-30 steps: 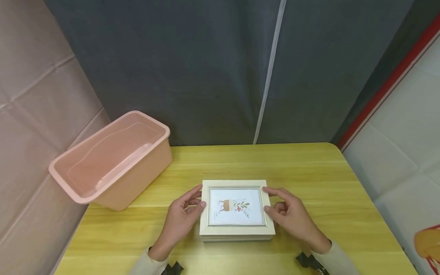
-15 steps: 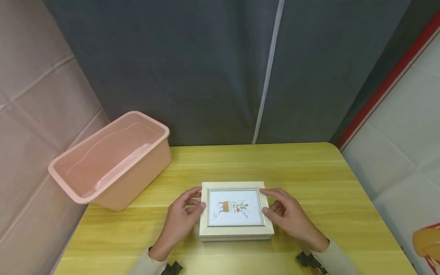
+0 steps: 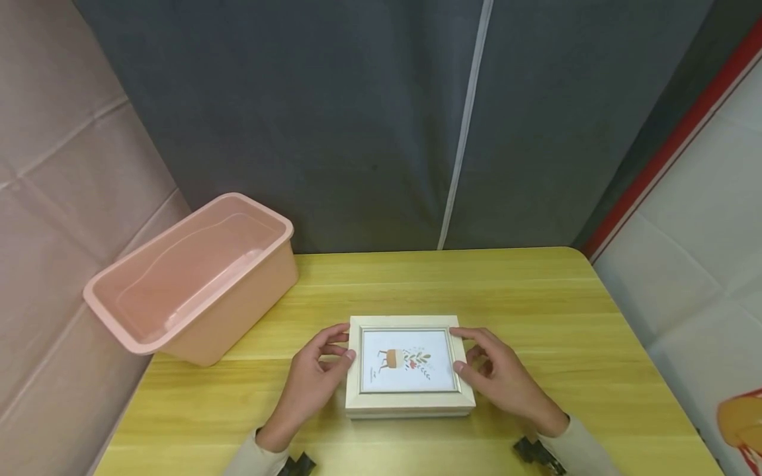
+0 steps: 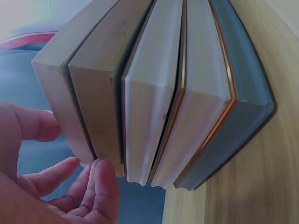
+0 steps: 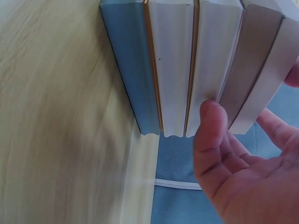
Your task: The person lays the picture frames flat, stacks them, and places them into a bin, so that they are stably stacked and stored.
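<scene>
A stack of several picture frames [image 3: 411, 400] lies on the table. The top one has a cream border and a white picture of a plant with leaves in a legged pot. Cream, white and blue frame sides show in the left wrist view. My left hand [image 3: 315, 373] grips the stack's left side, thumb at the top border, other fingers bent along the side. Opposite it, my right hand [image 3: 500, 370] holds the right side, thumb and index finger on the border. In the right wrist view a bent finger [image 5: 212, 123] lies against a white frame's side.
A pink plastic tub [image 3: 238, 291] stands at the back left of the wooden table [image 3: 506, 284]. Behind the table hangs a dark grey curtain [image 3: 333, 132] with a pale vertical strip. An orange object [image 3: 741, 420] shows at the right edge.
The top frame has shifted slightly left and nearer, lining up with those beneath. My right hand has moved a little left with it; my left hand has barely moved.
</scene>
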Tool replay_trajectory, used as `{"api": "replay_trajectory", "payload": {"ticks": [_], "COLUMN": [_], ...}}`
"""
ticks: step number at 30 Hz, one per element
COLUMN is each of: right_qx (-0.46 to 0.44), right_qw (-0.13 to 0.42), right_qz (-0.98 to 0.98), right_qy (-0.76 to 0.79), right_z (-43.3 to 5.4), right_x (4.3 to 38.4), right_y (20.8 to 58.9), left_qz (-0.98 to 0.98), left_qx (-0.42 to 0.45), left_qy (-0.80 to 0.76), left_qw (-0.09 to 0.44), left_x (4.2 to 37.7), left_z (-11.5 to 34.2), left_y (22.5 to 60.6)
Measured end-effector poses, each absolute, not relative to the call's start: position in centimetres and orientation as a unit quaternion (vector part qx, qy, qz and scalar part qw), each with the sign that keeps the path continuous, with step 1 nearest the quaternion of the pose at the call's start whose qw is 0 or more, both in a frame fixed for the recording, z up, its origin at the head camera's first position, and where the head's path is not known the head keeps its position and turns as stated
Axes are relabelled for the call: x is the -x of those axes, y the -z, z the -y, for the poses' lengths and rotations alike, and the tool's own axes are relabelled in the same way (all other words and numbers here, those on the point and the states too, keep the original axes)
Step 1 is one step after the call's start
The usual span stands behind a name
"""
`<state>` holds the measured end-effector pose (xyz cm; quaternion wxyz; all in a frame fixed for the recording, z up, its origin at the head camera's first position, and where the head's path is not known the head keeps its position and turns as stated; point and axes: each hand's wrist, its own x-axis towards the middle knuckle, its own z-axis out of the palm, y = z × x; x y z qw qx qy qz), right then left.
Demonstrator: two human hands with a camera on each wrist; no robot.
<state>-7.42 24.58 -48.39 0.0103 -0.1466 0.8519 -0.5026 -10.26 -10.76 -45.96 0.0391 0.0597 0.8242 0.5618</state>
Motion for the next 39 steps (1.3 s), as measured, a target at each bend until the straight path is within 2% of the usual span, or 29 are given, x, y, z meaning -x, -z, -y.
{"api": "replay_trajectory", "payload": {"ticks": [12, 19, 28, 33, 39], "right_qx": [0.141, 0.131, 0.113, 0.113, 0.118], "right_qw": [0.025, 0.058, 0.073, 0.072, 0.068], "right_qz": [-0.843, -0.81, -0.799, -0.797, -0.791], "right_qy": [0.519, 0.568, 0.586, 0.589, 0.597], "right_z": [-24.6, -24.3, -24.0, -24.0, -23.9], "right_x": [7.2, 7.4, 7.6, 7.6, 7.6], "right_y": [48.7, 49.1, 49.4, 49.5, 49.6], "left_qz": [-0.814, -0.809, -0.814, -0.798, -0.731], "left_qx": [-0.064, -0.055, 0.013, 0.078, 0.147], "left_qy": [-0.577, -0.584, -0.572, -0.577, -0.615], "left_qw": [0.009, -0.041, -0.104, -0.154, -0.255], "left_x": [9.8, 9.2, 8.4, 8.0, 7.9], "left_z": [12.6, 14.4, 16.7, 17.7, 19.3], "left_y": [45.0, 44.1, 42.4, 41.7, 42.0]}}
